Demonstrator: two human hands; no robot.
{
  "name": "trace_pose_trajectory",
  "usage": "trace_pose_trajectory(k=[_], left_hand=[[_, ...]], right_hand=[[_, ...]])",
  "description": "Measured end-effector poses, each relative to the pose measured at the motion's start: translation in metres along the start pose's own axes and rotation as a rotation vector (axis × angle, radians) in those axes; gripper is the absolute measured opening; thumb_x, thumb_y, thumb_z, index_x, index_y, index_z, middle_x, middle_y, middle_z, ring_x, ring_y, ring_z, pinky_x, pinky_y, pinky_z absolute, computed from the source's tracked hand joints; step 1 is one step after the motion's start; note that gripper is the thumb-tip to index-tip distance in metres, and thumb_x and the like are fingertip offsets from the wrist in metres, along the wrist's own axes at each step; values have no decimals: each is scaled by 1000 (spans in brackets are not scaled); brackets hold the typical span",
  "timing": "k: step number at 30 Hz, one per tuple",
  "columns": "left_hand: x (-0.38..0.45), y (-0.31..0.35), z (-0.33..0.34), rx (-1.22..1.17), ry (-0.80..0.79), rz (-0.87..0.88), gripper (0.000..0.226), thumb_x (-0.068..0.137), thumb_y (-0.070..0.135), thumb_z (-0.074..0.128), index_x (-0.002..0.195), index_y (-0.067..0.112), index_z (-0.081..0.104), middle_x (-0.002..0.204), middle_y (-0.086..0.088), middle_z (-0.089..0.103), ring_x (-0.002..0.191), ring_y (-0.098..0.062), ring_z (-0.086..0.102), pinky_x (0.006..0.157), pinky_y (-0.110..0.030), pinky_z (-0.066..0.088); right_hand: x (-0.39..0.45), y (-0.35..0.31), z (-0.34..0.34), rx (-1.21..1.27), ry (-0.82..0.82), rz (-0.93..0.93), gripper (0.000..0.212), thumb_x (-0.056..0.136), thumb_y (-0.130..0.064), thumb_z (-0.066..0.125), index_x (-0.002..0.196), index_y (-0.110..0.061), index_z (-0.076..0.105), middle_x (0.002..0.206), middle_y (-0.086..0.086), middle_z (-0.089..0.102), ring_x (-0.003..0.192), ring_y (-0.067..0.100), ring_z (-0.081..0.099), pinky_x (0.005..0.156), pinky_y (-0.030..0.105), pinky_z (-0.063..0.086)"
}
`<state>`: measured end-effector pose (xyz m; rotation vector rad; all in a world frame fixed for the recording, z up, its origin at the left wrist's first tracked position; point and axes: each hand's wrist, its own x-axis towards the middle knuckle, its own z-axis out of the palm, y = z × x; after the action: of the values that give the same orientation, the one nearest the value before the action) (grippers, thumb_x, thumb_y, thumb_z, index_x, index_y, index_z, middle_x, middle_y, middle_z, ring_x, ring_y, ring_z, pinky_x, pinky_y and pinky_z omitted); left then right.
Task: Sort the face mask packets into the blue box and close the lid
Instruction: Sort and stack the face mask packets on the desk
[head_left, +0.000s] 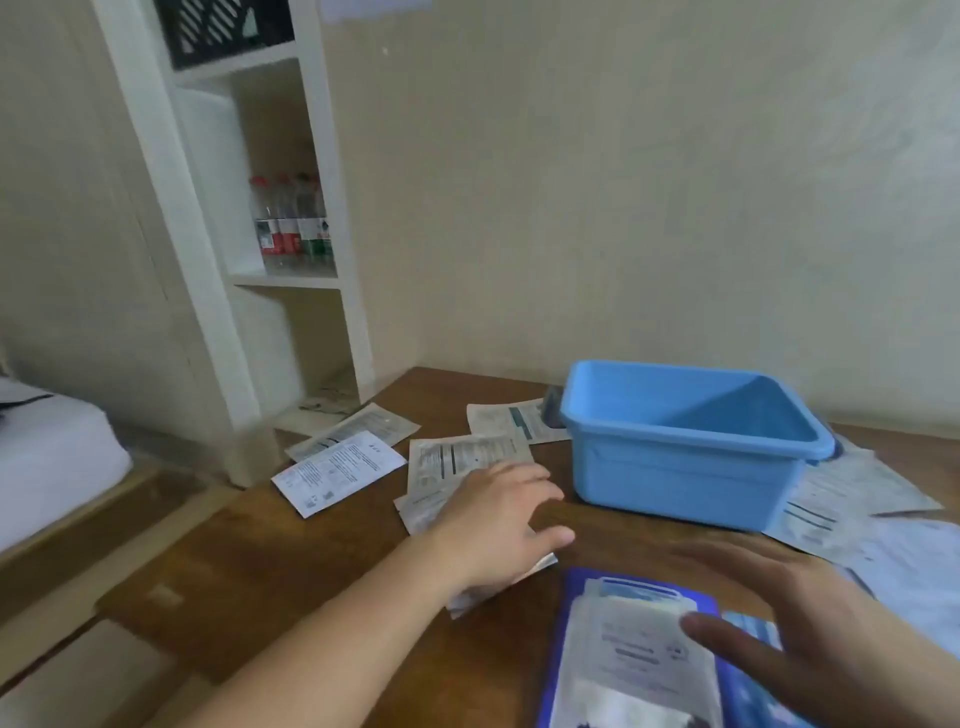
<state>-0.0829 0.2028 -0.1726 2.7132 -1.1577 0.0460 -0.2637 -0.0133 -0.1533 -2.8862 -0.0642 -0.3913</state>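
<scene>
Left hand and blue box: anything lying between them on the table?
Nothing. In the head view a bare strip of brown table separates the left hand from the blue box. The packets it rests on lie under and left of it.

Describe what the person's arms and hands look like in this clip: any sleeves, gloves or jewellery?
Both are bare. The left hand shows no glove, ring or watch, and its forearm is uncovered right down to the frame's lower edge, with no sleeve in view. The right hand is likewise ungloved, its fingers without rings; it is motion-blurred, and its wrist and arm are cut off by the frame, so any sleeve there cannot be seen.
</scene>
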Motion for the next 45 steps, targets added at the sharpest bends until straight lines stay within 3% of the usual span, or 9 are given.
trace_pose_trajectory(k=[4, 11, 14, 18, 25, 30, 34, 37, 45], left_hand=[[-24, -84, 13, 50, -289, -159, 79, 86, 80, 32, 153, 46, 7, 164, 14, -9, 151, -19, -12, 118, -61, -5], [-60, -135, -4, 14, -408, -171, 84, 78, 84, 41, 149, 50, 12, 162, 20, -7, 150, -14, -14, 114, -61, -17], [-58, -141, -7, -58, -332, -189, 87, 78, 87, 37, 151, 48, 10, 160, 25, -14, 148, -8, -20, 117, -57, -15], [-41, -143, -4, -50, -263, -161, 82, 86, 81, 26, 154, 42, -1, 160, 21, -20, 147, -11, -23, 117, -59, -12], [5, -176, 13, -82, -170, -262, 63, 99, 62, 26, 154, 35, 18, 165, 9, 0, 151, -18, -8, 118, -61, -4], [27, -169, 26, -97, -14, -291, 50, 101, 48, 33, 146, 27, 41, 160, 7, 25, 151, -16, 6, 115, -66, -3], [27, -166, 24, -63, 17, -362, 54, 93, 59, 44, 139, 31, 49, 154, 9, 35, 149, -20, 10, 113, -68, 0], [17, -170, 20, -73, 104, -414, 63, 90, 60, 52, 142, 25, 42, 152, 8, 36, 148, -19, 13, 117, -60, 6], [-5, -172, 15, -442, 431, -399, 55, 92, 42, 63, 142, 24, 47, 148, 8, 44, 139, -10, 35, 112, -25, 27]], right_hand=[[108, -57, 64, 125, -224, -64, 55, 78, -68, 39, 123, -40, 51, 126, -21, 54, 111, 3, 54, 96, 27, 47], [237, -90, 131, 121, -225, 209, 63, 98, -52, 39, 152, -23, 24, 163, -1, 13, 150, 22, 7, 121, 42, 15], [275, -84, 150, 39, -227, 346, 71, 95, -64, 27, 152, -23, 23, 163, 2, 13, 150, 27, 4, 120, 51, 12], [293, -84, 162, -22, -245, 285, 66, 90, -72, 21, 130, -29, 52, 141, -3, 50, 133, 21, 40, 113, 58, 17], [268, -106, 155, -64, -138, 136, 46, 97, -59, 30, 89, -25, 59, 98, -3, 54, 85, 15, 49, 92, 39, 39], [276, -106, 155, -110, -92, 129, 47, 82, -64, 54, 101, -22, 60, 102, -4, 59, 91, 18, 59, 82, 36, 51], [295, -113, 158, -292, -122, 77, 61, 76, -79, 46, 98, -23, 58, 102, -1, 63, 90, 22, 60, 77, 37, 49], [300, -120, 158, -417, -147, 26, 44, 90, -62, 40, 78, -22, 52, 93, 4, 67, 86, 26, 60, 76, 36, 45], [293, -131, 150, -454, 77, 4, 23, 95, -15, 41, 110, -15, 59, 95, 5, 69, 82, 28, 66, 55, 28, 39]])
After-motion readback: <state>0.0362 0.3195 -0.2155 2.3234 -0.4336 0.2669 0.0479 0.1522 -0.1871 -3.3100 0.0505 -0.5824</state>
